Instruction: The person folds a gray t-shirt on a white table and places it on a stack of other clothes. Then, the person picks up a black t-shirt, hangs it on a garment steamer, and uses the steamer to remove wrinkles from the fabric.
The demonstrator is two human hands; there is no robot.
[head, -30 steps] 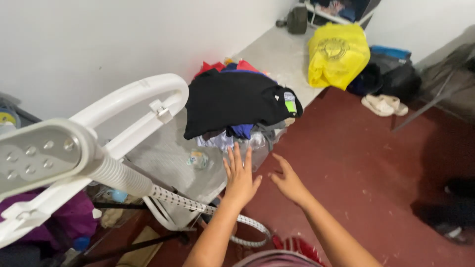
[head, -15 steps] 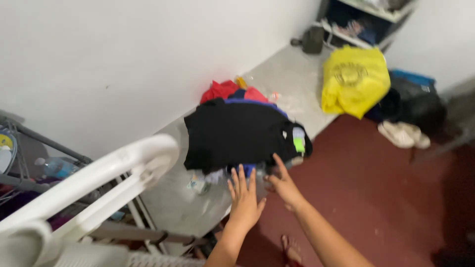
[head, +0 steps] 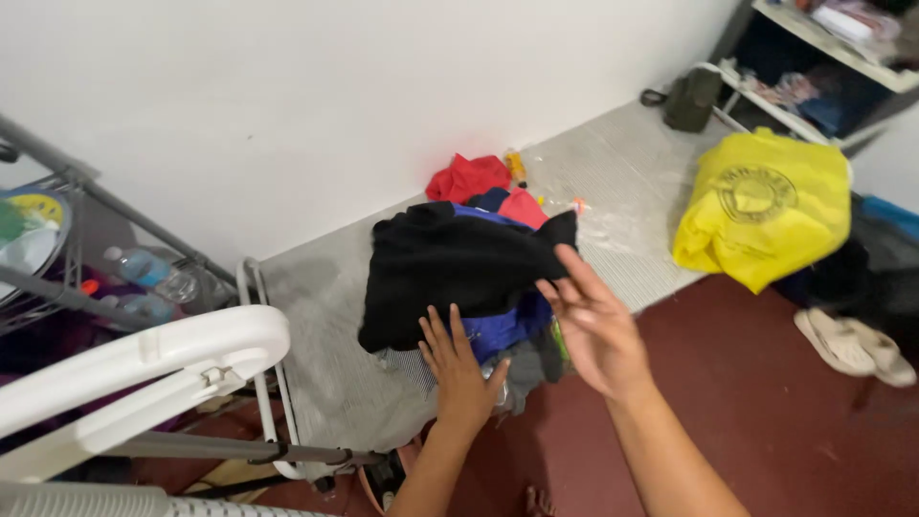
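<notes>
My left hand (head: 462, 369) and right hand (head: 596, 325), both spread wide and holding nothing, hover over the near edge of the black garment (head: 450, 268) topping the clothes pile (head: 498, 330) on the grey mat (head: 325, 316). I should pinch only that top layer. Beyond sits a yellow bag (head: 766, 206).

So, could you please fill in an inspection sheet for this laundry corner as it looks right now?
Surface: grey mat along the white wall, dark red floor beside it.
Job's things: black garment atop a pile with blue cloth and red cloth.
Clutter: yellow plastic bag, pale sandals, plastic water bottle.
Hands: left hand flat at the pile's edge; right hand open by the black garment, holding nothing.
Cables: nothing seen.
Surroundings: white plastic frame, metal wire rack, shelf unit.
</notes>
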